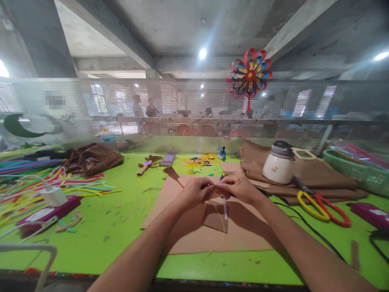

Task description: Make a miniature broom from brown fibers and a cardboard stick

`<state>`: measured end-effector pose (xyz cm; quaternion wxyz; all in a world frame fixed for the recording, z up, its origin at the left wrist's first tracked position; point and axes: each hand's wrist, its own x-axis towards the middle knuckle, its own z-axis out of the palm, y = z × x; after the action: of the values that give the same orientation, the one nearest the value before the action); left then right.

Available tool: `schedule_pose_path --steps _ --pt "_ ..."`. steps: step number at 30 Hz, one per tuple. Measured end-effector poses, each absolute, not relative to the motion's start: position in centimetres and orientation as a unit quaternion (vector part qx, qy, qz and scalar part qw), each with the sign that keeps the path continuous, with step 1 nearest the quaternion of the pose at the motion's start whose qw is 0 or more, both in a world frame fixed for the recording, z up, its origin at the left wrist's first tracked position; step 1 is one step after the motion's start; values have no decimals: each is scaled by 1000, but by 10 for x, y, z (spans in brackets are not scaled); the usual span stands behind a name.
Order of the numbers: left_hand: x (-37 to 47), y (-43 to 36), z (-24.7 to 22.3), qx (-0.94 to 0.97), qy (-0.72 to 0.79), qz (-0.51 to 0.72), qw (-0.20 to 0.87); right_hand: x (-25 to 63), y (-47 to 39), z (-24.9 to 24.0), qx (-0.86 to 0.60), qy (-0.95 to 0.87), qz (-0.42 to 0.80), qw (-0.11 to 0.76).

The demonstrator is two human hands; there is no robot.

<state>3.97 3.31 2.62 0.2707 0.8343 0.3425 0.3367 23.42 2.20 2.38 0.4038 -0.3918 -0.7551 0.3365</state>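
Observation:
My left hand [199, 190] and my right hand [235, 187] meet above a brown sheet [182, 239], fingertips pinched together. What they pinch is too small to make out. A thin yellow strand [219, 213] hangs below the fingers, and a pale narrow strip [225, 211] sticks down beneath my right hand. On the sheet under them lies a small darker brown square [214, 221]. Just beyond my left hand a brown fringed bundle [173, 174] rests on the sheet's upper edge.
Scissors [322, 209] and a white jar [278, 164] are on the right, beside folded brown material [319, 174]. Coloured strips [88, 188], a power strip [48, 215] and brown cloth [95, 158] lie left. A perforated screen [182, 101] stands behind, carrying a paper flower [249, 75].

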Motion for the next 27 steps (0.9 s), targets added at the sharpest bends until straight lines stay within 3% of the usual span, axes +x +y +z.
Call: schedule_pose_path --steps 10,19,27 --pt "35 31 31 839 336 320 284 229 24 19 -371 -738 364 431" --pt "34 32 33 847 317 340 258 228 17 25 -366 -773 292 429" --pt "26 37 38 852 364 302 226 233 21 26 -395 -727 339 448"
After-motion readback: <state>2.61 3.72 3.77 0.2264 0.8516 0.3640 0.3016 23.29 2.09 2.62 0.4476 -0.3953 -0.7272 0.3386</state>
